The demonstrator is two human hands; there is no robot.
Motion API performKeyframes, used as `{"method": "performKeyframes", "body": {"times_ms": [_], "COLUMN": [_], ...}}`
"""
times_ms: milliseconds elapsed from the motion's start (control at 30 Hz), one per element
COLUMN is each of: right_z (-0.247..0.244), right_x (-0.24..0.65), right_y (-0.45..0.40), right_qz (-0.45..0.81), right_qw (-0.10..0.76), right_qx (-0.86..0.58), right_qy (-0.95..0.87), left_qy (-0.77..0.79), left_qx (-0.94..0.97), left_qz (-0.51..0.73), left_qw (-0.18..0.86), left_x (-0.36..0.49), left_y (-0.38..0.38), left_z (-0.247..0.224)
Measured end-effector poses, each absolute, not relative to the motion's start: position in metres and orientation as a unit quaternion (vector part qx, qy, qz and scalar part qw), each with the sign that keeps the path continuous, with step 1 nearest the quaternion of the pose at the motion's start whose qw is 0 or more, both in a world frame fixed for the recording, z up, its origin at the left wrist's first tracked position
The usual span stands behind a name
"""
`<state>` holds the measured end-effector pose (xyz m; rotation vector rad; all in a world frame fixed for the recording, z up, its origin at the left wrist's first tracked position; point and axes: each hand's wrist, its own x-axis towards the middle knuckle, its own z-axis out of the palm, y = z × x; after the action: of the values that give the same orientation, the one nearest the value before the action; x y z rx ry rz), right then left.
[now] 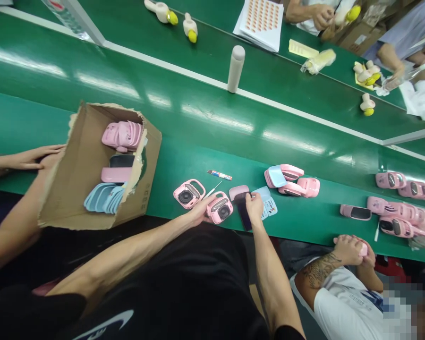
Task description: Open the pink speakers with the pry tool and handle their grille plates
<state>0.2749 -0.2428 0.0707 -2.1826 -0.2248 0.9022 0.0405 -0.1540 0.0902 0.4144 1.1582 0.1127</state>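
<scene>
My left hand (199, 212) is closed around the side of a small pink speaker (220, 208) with a round dark cone and a carry loop. A thin white-handled pointed tool (211, 191) lies by those fingers; whether they touch it is unclear. A second pink speaker (189, 194) rests to the left. My right hand (254, 207) has its fingers bent at the edge of a dark, flat, phone-like slab (243, 211). Just above the slab is a pink rounded cover (239, 191). Light blue printed covers (269, 203) lie to its right, partly behind my right hand.
A torn cardboard box (63, 189) with pink and blue covers stands left. A marker-like tube (219, 175) lies ahead. More pink speakers (297, 185) are on the right, beside a co-worker's hands (354, 250). A pale bottle (236, 69) stands on the divider.
</scene>
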Motion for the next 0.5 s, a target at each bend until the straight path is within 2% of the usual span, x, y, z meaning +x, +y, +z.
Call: {"method": "performKeyframes", "body": {"times_ms": [133,233,367,500], "right_z": [0.069,0.066,0.067,0.075], "right_x": [0.3,0.305,0.313,0.327], "right_y": [-0.215,-0.207,-0.221,-0.278], "right_qz": [0.315,0.307,0.272,0.187], "right_qw": [0.282,0.247,0.259,0.295], "right_qx": [-0.892,-0.896,-0.898,-0.923], "right_qy": [-0.162,-0.207,-0.229,-0.161], "left_qy": [0.551,0.551,0.554,0.548], "left_qx": [0.2,0.205,0.202,0.182], "left_qz": [0.063,0.082,0.11,0.155], "left_qw": [0.808,0.805,0.8,0.802], "left_x": [0.046,0.049,0.048,0.047], "left_y": [-0.162,-0.163,-0.166,-0.172], "left_z": [0.077,0.067,0.056,0.052]}}
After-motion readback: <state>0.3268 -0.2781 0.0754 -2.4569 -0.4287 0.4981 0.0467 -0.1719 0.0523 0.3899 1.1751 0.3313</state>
